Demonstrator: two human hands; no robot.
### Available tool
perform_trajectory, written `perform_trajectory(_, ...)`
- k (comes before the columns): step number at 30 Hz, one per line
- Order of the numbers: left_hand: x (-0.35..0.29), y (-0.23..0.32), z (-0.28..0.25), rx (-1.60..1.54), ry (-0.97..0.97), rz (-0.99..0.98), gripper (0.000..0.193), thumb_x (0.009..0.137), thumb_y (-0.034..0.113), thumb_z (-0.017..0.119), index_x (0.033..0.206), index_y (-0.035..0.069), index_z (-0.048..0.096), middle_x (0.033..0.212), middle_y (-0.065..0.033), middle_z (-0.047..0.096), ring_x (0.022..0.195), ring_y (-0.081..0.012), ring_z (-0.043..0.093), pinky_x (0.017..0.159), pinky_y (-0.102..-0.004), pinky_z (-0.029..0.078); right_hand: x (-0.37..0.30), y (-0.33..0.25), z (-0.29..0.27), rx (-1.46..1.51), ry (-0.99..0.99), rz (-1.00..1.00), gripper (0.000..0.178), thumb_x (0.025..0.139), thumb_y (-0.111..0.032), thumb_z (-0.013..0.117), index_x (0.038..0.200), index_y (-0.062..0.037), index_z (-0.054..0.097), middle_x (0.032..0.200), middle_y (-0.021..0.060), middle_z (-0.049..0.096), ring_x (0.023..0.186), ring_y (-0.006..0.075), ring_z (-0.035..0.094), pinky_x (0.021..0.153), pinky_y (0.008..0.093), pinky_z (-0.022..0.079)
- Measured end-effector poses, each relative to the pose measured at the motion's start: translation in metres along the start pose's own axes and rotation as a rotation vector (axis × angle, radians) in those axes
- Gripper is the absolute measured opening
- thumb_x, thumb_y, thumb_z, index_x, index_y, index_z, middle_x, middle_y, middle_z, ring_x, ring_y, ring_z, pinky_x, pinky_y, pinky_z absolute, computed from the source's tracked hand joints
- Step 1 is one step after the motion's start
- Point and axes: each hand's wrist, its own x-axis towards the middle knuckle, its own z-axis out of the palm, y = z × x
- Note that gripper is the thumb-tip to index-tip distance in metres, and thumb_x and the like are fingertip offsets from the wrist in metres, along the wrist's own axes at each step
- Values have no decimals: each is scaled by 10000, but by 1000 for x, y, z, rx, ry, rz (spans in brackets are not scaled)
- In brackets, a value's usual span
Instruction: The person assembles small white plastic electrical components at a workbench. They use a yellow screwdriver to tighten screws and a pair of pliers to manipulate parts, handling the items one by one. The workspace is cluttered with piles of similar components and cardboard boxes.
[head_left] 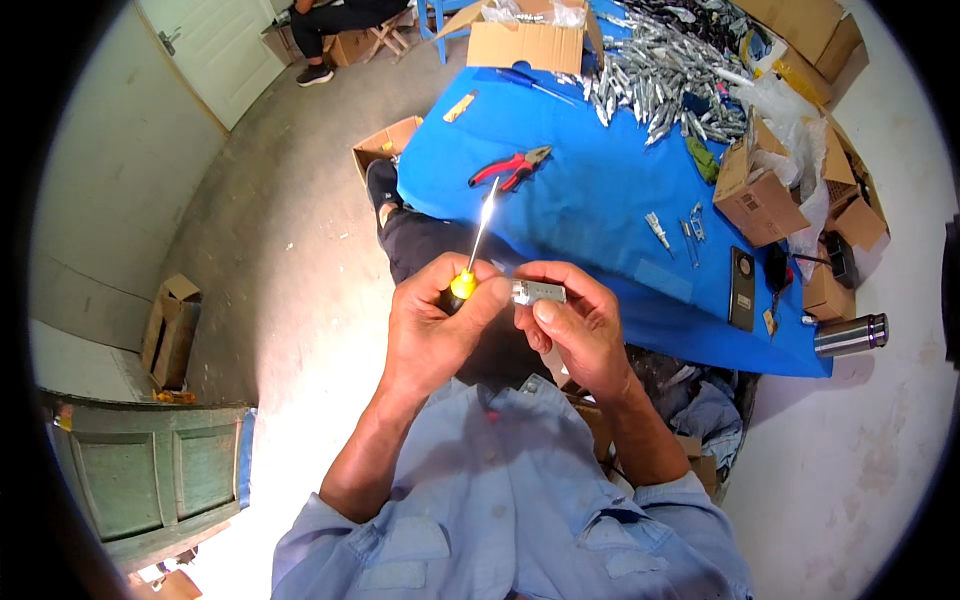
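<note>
From here I see a silver metal fitting (541,293) pinched in the person's right hand (588,325), its long axis running roughly left to right. The left hand (432,325) sits just left of the fitting, curled around a yellow-and-black screwdriver (463,283); its thumb reaches the fitting's left end, though I can't tell whether it presses there. The screwdriver's shaft points away from the person, roughly across the fitting's axis, its tip clear of the fitting. Red-handled pliers (521,164) lie beyond the fitting, on the blue-covered table (600,200).
</note>
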Motion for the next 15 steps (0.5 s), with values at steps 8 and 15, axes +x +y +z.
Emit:
perform_trajectory(8,-2,9,4,-188,14,-119,205,1012,239,711,946,51,663,752,-20,665,465,-55,482,395,-229,365,-3,-25,9,-85,-2,-75,397,977,-52,646,1356,27,561,999,79,693,800,77,624,672,231,518)
perform_trajectory(15,17,16,13,-275,-62,-221,251,1013,292,708,891,85,637,736,-6,644,459,-52,455,387,-220,345,5,-34,0,-215,58,-204,324,957,-11,671,1274,28,625,1017,55,687,857,85,631,716,232,525)
